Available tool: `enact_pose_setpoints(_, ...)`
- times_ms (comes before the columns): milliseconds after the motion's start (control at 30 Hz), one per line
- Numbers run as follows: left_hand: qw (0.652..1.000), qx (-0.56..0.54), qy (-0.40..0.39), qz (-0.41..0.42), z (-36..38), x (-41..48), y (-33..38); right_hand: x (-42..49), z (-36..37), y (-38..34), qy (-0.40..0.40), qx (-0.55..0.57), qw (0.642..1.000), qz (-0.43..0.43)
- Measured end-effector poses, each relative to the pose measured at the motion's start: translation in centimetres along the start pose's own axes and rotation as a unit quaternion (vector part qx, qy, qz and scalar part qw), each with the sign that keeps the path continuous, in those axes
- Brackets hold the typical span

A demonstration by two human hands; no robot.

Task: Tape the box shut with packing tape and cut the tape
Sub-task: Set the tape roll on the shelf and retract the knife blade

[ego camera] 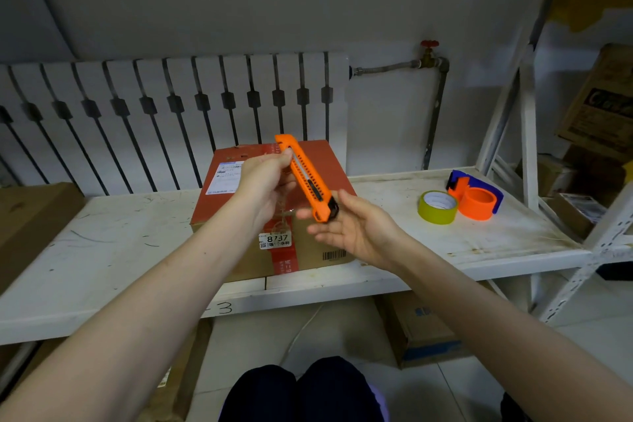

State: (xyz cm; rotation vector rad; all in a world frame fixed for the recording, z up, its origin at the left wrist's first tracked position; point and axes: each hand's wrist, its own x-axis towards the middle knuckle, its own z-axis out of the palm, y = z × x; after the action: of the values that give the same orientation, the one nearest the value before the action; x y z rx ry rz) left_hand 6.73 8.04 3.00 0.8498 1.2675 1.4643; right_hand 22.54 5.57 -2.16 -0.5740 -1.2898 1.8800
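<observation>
Head view: cutter being readied; box not yet being taped.
Left hand (263, 181) is pinching the orange utility knife (305, 178) above the box (274, 209) on the tabletop (120, 243); right hand (352, 229), fingers spread, is cradling its end. Tape roll (437, 206) is lying well apart; fetching it likely comes next.

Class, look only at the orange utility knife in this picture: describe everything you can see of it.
The utility knife is a long, slim cutter with an orange plastic-looking body, a ridged slot along its length with a black slider, and a black end cap nearest the viewer. No blade can be made out. It is held in the air above the box, tilted with its far end higher. The left hand pinches its upper part; the right hand is open by its lower end.
</observation>
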Motion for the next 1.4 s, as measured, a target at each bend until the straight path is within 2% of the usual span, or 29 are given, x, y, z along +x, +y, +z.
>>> enact_pose_setpoints(167,0.997,-0.063,0.014,-0.049,0.1,0.9,0.0,-0.4,-1.1,0.1,-0.008,-0.023,0.998,-0.063)
enact_pose_setpoints(333,0.999,-0.028,-0.024,-0.023,0.5,1.0,-0.3,-0.7,-2.2,0.7,-0.010,0.000,0.998,-0.057)
enact_pose_setpoints(467,1.000,-0.004,-0.024,-0.005,1.4,1.5,-0.9,-0.8,-3.2,0.4,-0.002,0.019,0.999,-0.039)
enact_pose_setpoints(600,1.000,0.010,-0.028,-0.007,2.9,2.4,-2.1,-0.2,-5.1,-0.2,0.091,-0.026,0.995,-0.035)
enact_pose_setpoints(667,0.996,0.081,-0.043,0.013,3.6,3.0,-2.7,0.1,-6.4,-0.3,0.140,-0.017,0.989,-0.044)
enact_pose_setpoints(733,0.975,0.211,-0.050,0.046,4.2,3.6,-3.1,0.2,-8.0,-0.5,0.191,0.009,0.979,-0.073)
enact_pose_setpoints(767,0.950,0.299,-0.049,0.076,4.3,4.0,-3.4,0.2,-9.0,-0.5,0.231,0.013,0.969,-0.090)
enact_pose_setpoints(833,0.863,0.481,-0.052,0.148,4.4,4.5,-3.9,0.3,-11.5,-0.4,0.335,-0.002,0.935,-0.117)
enact_pose_setpoints(900,0.786,0.583,-0.067,0.195,4.6,4.8,-4.4,0.6,-14.6,0.4,0.430,-0.062,0.894,-0.108)
enact_pose_setpoints(933,0.767,0.603,-0.075,0.205,4.7,5.0,-4.7,0.8,-16.2,1.1,0.465,-0.110,0.874,-0.088)
enact_pose_setpoints(1033,0.751,0.619,-0.083,0.212,5.0,6.0,-5.2,1.9,-20.0,3.2,0.530,-0.188,0.826,-0.034)
enact_pose_setpoints(1133,0.745,0.628,-0.082,0.210,5.3,7.0,-5.4,3.6,-22.0,4.8,0.560,-0.218,0.799,0.000)
enact_pose_setpoints(1233,0.746,0.627,-0.085,0.208,5.4,7.9,-5.6,4.5,-22.8,5.3,0.545,-0.304,0.781,0.021)
enact_pose_setpoints(1400,0.746,0.626,-0.088,0.211,5.3,9.1,-5.8,3.9,-24.1,5.3,0.462,-0.535,0.703,0.074)
